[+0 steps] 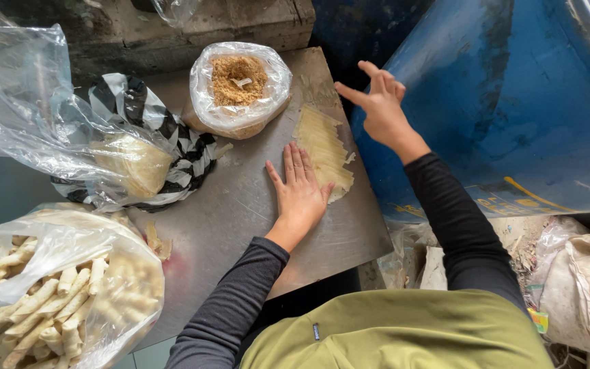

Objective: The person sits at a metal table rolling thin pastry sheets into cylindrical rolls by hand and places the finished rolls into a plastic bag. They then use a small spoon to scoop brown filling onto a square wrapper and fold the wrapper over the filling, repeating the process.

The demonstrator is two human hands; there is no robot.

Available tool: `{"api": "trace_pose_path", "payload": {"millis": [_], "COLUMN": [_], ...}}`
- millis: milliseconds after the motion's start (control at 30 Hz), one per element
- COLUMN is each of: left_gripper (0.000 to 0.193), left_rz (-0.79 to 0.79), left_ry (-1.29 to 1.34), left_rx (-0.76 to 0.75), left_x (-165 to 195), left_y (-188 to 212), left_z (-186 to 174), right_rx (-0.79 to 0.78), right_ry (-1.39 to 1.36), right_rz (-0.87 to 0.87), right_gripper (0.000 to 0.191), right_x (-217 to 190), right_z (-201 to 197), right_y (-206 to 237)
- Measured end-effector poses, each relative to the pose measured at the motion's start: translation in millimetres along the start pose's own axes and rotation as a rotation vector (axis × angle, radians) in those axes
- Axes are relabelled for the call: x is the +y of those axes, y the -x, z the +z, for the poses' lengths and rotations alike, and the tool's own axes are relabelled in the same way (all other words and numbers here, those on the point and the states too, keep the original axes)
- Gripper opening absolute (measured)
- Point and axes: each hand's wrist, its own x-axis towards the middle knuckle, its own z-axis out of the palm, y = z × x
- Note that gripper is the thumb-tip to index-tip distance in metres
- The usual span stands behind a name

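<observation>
Left hand [300, 188]: flat, fingers spread, palm down on the metal table [240, 205], holding nothing; fingertips touch the edge of the pale wrapper sheets [322, 147], which lie just right of it. Right hand [379, 102]: open, empty, raised beyond the sheets by the blue drum [513, 102]. Clear bag of brown crumbs [238, 85]: behind the sheets. Clear bag of rolled sticks [56, 294]: near left. Black-and-white striped bag [145, 116]: far left.
</observation>
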Motion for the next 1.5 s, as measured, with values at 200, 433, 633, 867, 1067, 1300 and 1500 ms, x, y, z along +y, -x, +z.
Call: {"api": "trace_pose_path", "payload": {"millis": [200,433,633,867,1067,1300,1500], "left_gripper": [0.097,0.096,0.099,0.099,0.097,0.100,0.099], "left_rz": [0.010,0.013,0.003,-0.003,-0.002,-0.002,-0.008], "left_ry": [-0.018,-0.015,-0.028,-0.040,-0.021,-0.007,-0.029], "left_rx": [0.020,0.035,0.005,0.000,0.023,0.033,0.043], "left_x": [-2,0,2,2,1,-1,0], "left_y": [0,1,1,0,1,0,-2], "left_z": [3,3,1,2,5,4,4], "right_rx": [-0.090,0.025,0.026,0.083,0.023,-0.066,0.086], "right_ry": [-0.111,-0.130,-0.193,-0.061,-0.146,-0.716,0.174], "right_rz": [0.125,0.063,0.063,-0.001,-0.048,0.127,-0.215], "right_gripper": [0.092,0.070,0.064,0.066,0.061,0.078,0.061], "right_x": [11,0,-14,-21,-21,-47,-54], "right_z": [33,22,26,50,36,23,12], "right_y": [-21,-5,-61,-85,-65,3,37]}}
